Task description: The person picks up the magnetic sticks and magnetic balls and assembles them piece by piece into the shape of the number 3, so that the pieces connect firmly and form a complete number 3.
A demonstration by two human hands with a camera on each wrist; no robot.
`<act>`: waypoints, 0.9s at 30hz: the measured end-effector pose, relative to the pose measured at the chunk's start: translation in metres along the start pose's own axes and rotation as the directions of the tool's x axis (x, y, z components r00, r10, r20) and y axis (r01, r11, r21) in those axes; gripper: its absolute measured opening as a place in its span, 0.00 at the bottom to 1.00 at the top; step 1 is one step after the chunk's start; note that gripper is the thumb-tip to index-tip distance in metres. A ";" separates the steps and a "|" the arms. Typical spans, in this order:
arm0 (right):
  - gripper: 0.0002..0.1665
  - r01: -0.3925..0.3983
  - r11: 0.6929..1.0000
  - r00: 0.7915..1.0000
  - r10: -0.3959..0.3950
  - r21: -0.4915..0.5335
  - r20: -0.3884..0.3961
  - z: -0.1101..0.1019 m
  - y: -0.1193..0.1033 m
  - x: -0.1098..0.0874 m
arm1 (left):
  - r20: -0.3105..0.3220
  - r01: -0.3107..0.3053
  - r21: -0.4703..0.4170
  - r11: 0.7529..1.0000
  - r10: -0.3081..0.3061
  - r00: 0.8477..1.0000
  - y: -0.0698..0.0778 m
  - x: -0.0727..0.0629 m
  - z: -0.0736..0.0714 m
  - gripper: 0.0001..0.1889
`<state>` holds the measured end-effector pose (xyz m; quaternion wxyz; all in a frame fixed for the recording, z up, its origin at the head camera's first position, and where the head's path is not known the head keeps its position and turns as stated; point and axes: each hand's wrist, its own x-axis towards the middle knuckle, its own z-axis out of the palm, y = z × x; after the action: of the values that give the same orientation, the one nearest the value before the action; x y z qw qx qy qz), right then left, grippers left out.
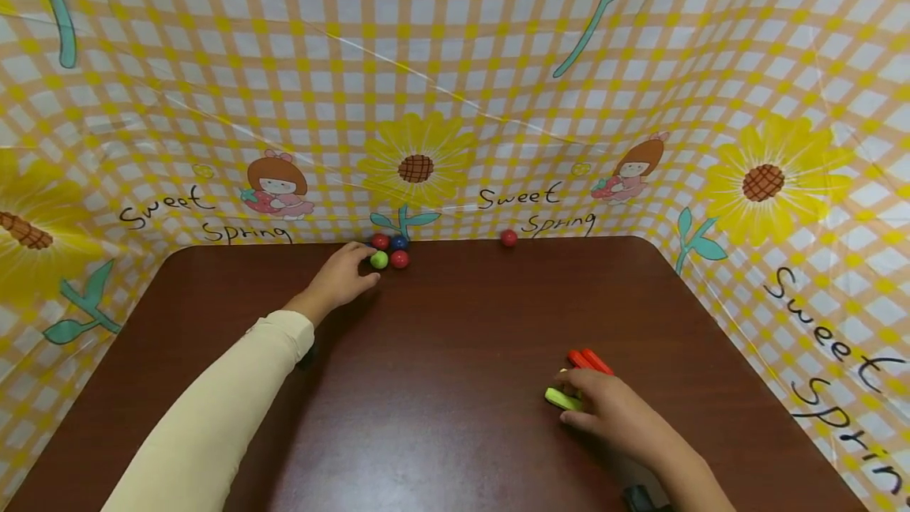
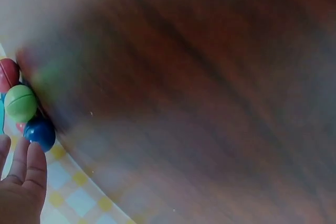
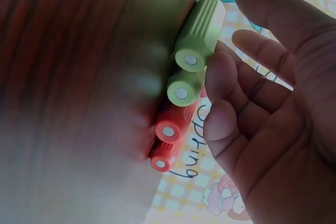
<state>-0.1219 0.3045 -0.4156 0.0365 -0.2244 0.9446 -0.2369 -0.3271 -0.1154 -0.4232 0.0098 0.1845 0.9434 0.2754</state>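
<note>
1. Two hands out over the counter (image 1: 441, 338), well apart: left hand (image 1: 340, 275) at the far edge, right hand (image 1: 611, 409) on the near right side.
2. Green ball (image 1: 380, 260) just to the right of the left hand's grip, bunched with red balls (image 1: 400, 259) and a blue ball (image 1: 399, 243) at the foot of the checked cloth (image 1: 462, 85); much nearer to the left hand than to the right.
3. Left grip: thumb and fingers apart, nothing clamped between. Contact of fingertip and ball: cannot tell. Being round, no long axis to line up with.
4. Front green bar (image 1: 562, 399) in the mouth of the right grip, thumb on the near side, fingers beyond, left end poking out. Long axis slanting from far left to near right, roughly towards the palm; probably best pinched across the width.
5. Right grip: thumb well away from loosely bent fingers, nothing visibly clamped. Second green bar (image 3: 194, 90) and two red bars (image 1: 597, 362) alongside, ends in a row.
6. Lone red ball (image 1: 508, 238) at the far edge, well right of the bunch.
</note>
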 end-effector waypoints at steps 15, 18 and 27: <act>0.19 0.025 0.999 1.000 -0.025 0.020 0.014 0.006 0.001 0.000 | 0.027 -0.021 0.055 0.998 0.020 0.999 -0.002 0.016 0.011 0.26; 0.19 0.030 1.000 0.999 -0.030 -0.004 0.013 0.006 0.001 0.000 | 0.020 -0.026 0.047 0.999 0.025 0.999 -0.003 0.016 0.013 0.24; 0.16 0.042 0.999 0.998 -0.043 0.016 0.037 0.006 -0.002 0.005 | 0.034 -0.076 -0.013 0.997 0.077 0.996 -0.005 0.013 0.016 0.20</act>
<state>-0.1243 0.2979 -0.4196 0.0510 -0.2485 0.9369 -0.2404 -0.3384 -0.1061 -0.4386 0.0164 0.2252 0.9337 0.2778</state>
